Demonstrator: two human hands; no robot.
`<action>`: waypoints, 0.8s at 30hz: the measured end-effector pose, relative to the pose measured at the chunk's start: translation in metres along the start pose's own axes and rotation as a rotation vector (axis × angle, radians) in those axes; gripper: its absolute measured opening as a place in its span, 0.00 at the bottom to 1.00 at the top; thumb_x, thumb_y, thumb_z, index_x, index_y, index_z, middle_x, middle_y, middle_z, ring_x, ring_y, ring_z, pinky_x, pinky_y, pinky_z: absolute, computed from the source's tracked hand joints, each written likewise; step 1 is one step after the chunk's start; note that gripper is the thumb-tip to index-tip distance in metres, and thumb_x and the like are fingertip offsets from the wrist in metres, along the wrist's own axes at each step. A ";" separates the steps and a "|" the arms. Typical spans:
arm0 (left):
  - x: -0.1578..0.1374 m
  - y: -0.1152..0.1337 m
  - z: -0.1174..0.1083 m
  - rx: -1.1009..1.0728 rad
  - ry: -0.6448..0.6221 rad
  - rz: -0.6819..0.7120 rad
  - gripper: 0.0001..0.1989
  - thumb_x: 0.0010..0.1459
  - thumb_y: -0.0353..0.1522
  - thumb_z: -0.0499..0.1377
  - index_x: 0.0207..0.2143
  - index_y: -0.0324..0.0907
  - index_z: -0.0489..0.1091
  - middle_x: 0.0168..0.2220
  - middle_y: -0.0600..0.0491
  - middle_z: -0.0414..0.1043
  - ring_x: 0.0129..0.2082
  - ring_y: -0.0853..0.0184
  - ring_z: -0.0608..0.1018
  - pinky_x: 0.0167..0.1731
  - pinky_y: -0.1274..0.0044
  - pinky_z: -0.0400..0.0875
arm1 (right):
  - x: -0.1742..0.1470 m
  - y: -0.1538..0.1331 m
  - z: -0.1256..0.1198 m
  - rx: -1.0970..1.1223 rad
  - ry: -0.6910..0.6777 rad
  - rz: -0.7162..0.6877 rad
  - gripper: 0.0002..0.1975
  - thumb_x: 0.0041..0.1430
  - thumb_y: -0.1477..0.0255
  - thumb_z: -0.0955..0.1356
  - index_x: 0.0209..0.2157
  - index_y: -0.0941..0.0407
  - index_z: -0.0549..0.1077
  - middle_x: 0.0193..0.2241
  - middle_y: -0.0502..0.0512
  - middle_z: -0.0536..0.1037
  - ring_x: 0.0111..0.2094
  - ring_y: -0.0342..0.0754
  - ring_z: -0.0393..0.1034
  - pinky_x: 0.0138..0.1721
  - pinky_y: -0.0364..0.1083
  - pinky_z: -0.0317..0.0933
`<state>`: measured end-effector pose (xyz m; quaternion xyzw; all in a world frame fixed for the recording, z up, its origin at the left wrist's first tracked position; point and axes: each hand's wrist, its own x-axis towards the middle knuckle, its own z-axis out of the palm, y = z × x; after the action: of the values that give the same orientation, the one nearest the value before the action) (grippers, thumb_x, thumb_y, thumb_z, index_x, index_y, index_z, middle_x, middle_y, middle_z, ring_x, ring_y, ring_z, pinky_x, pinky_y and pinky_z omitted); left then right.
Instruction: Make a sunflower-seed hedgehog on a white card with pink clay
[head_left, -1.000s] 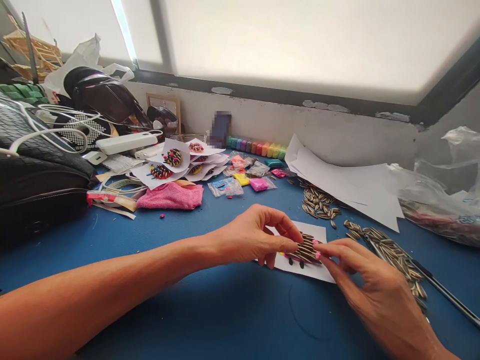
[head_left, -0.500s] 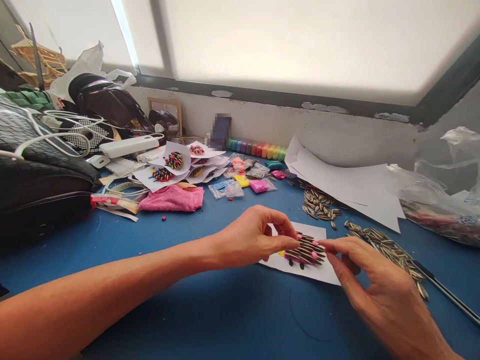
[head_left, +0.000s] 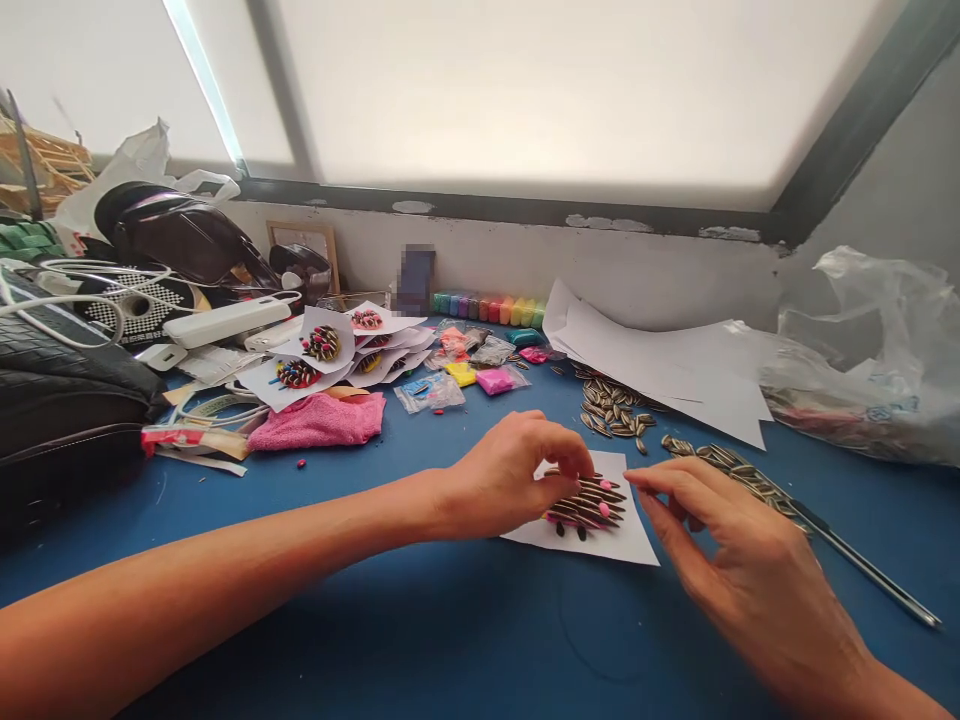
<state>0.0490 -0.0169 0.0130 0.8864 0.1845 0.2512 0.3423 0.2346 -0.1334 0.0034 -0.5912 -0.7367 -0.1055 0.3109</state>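
Note:
On a small white sheet of paper (head_left: 634,545) lies a shape made of striped sunflower seeds (head_left: 574,508), set in rows over pink clay, with pink clay balls (head_left: 604,510) on top and two dark seeds below. My left hand (head_left: 517,475) reaches over its upper left part, thumb and forefinger bent together at the seeds; whatever they pinch is hidden. Beside the paper's right edge, my right hand (head_left: 750,560) is raised with thumb and forefinger nearly together. Anything between those fingertips is too small to make out.
Loose sunflower seeds (head_left: 611,405) lie behind the paper, with a metal-shafted tool (head_left: 870,565) at right. Farther back are clay packets (head_left: 495,380), white sheets (head_left: 660,365) and a plastic bag (head_left: 885,400). Finished seed pictures (head_left: 296,375), a pink cloth (head_left: 319,420) and a black bag (head_left: 67,420) stand left.
The view has turned a little to the right. My right fingertips have drawn back from the seed shape to beside the paper; my left fingers now cover one of the pink balls.

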 end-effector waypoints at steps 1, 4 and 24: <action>0.000 -0.001 0.000 -0.001 -0.006 -0.016 0.06 0.57 0.22 0.61 0.32 0.39 0.75 0.32 0.55 0.78 0.35 0.69 0.72 0.39 0.77 0.64 | 0.000 0.001 0.000 0.000 -0.001 -0.004 0.08 0.65 0.73 0.64 0.42 0.53 0.74 0.34 0.51 0.77 0.33 0.44 0.74 0.33 0.42 0.66; -0.001 -0.003 0.000 0.001 -0.013 -0.035 0.06 0.57 0.22 0.61 0.31 0.39 0.75 0.31 0.55 0.78 0.35 0.68 0.72 0.39 0.77 0.65 | 0.002 0.001 0.001 0.008 -0.008 -0.015 0.08 0.65 0.73 0.63 0.40 0.53 0.74 0.34 0.52 0.77 0.32 0.44 0.74 0.33 0.42 0.66; 0.003 -0.014 0.009 0.210 -0.047 0.061 0.06 0.62 0.29 0.60 0.33 0.41 0.78 0.32 0.53 0.73 0.35 0.67 0.71 0.40 0.74 0.62 | 0.001 -0.001 0.000 0.000 -0.013 -0.028 0.08 0.65 0.73 0.63 0.39 0.53 0.74 0.33 0.52 0.78 0.31 0.45 0.74 0.32 0.43 0.66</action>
<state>0.0544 -0.0098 -0.0015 0.9283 0.1747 0.2198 0.2438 0.2332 -0.1327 0.0038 -0.5815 -0.7470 -0.1062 0.3044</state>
